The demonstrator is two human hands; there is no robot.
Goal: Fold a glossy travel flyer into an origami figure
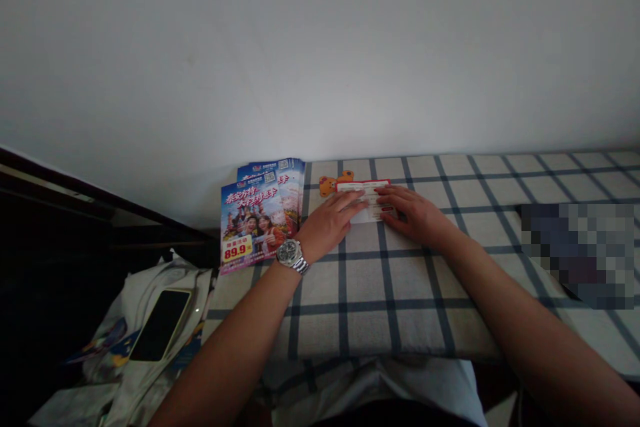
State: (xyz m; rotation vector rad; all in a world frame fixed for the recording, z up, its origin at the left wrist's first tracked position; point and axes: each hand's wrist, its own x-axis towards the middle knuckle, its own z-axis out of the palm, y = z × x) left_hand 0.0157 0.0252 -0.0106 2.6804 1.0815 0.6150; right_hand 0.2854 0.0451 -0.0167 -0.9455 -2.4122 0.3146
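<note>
Below a pale wall (320, 47), I see checked cloth (370, 320) with room toward its front edge; a flyer stack (257, 213) along its left edge; my left hand (330, 220) and right hand (414, 213), fingers loosely extended, resting on red-edged paper (369, 216) near the back edge.

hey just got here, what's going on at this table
A person has a small red-edged paper on a checked tablecloth. The left hand, with a watch on its wrist, lies flat over the paper's left side, and the right hand lies over its right side. A pile of flyers sits to the left, near the wall. A phone lies lower left.
</note>
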